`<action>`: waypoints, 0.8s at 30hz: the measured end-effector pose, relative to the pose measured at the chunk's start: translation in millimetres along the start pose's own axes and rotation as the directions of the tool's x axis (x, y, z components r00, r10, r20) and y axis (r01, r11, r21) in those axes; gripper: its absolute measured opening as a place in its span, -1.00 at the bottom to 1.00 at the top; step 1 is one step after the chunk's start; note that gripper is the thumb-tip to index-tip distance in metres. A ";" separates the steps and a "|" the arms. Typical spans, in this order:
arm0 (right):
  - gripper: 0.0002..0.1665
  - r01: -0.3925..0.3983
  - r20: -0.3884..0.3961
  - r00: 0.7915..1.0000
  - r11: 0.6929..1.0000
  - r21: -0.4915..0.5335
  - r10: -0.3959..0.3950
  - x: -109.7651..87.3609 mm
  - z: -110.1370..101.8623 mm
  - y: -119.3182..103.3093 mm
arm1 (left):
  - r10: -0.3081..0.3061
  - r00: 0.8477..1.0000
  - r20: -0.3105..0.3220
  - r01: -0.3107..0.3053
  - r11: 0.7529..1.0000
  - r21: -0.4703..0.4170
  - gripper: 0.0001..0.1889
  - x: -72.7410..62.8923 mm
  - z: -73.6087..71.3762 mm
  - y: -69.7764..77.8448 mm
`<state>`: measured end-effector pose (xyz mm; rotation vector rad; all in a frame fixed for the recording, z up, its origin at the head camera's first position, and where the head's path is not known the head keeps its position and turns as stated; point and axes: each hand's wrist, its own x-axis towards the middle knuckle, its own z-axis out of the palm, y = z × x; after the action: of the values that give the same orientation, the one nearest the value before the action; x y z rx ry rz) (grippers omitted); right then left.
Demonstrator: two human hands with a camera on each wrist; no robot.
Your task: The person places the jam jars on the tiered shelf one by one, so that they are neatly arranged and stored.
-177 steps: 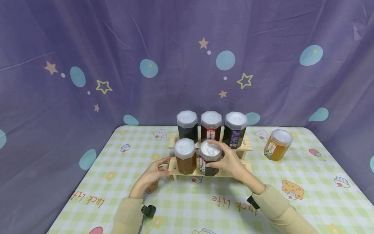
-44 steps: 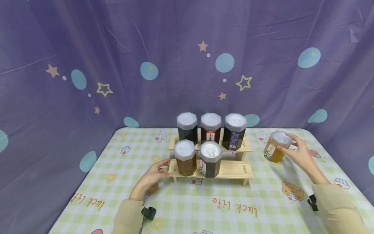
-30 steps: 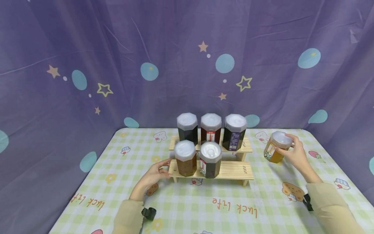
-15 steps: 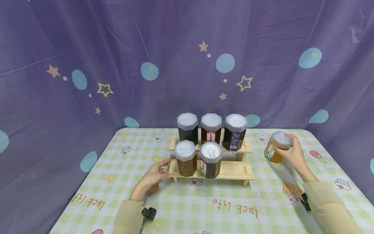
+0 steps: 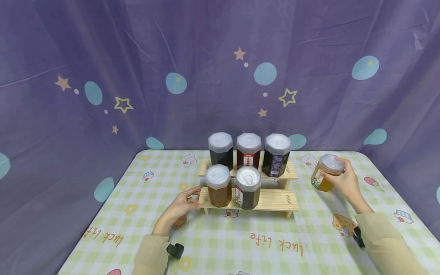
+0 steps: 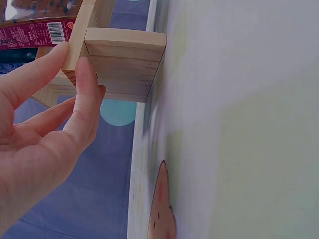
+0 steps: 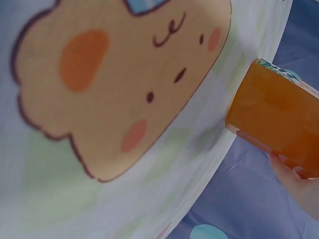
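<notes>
A two-tier wooden display rack (image 5: 273, 199) stands mid-table. My left hand (image 5: 181, 203) pinches the left end of its lower step between thumb and fingers; the left wrist view shows the board's corner (image 6: 75, 57) between the fingertips. Off to the right, my right hand (image 5: 348, 184) grips an octagonal jar of amber contents (image 5: 322, 182) near its white lid, thumb on the near side. That jar is upright, close over the tablecloth. In the right wrist view the jar (image 7: 279, 112) shows at the right edge, with most of the hand out of frame.
On the lower step stand a brown jar (image 5: 220, 195) and a dark jar (image 5: 251, 198), with bare wood to their right. The upper step bears a black jar (image 5: 221, 158), a dark red jar (image 5: 242, 158) and a purple-labelled jar (image 5: 275, 164). A purple curtain (image 5: 206, 110) hangs behind the checked tablecloth (image 5: 213, 240).
My right hand has let go of the dark jar on the lower step, moved right and taken hold of the amber jar. My left hand has stayed at the rack's end.
</notes>
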<state>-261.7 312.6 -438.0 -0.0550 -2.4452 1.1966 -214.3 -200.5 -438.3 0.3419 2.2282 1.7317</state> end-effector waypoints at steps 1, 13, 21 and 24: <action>-0.16 -0.004 0.000 1.000 1.000 -0.004 0.004 0.1 0.1 0.3 | -0.001 1.000 0.000 0.001 1.000 0.000 -0.32 0.0 -0.1 -0.1; -0.18 -0.009 -0.059 0.998 1.000 -0.011 0.009 0.2 2.6 -0.7 | -0.011 1.000 -0.002 0.011 1.000 -0.010 -0.32 0.3 -0.8 -1.2; -0.12 0.026 -0.134 0.991 1.000 0.002 -0.025 17.0 17.9 56.5 | -0.013 1.000 0.002 0.013 1.000 -0.008 -0.33 1.7 0.1 -0.5; -0.14 -0.006 -0.126 0.992 1.000 0.008 0.007 10.5 13.3 36.6 | -0.012 1.000 0.002 0.012 1.000 -0.002 -0.33 1.3 -0.1 -1.0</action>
<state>-281.7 328.0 -469.5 -0.1330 -2.3330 1.1682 -215.5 -200.3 -439.4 0.3293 2.2224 1.7271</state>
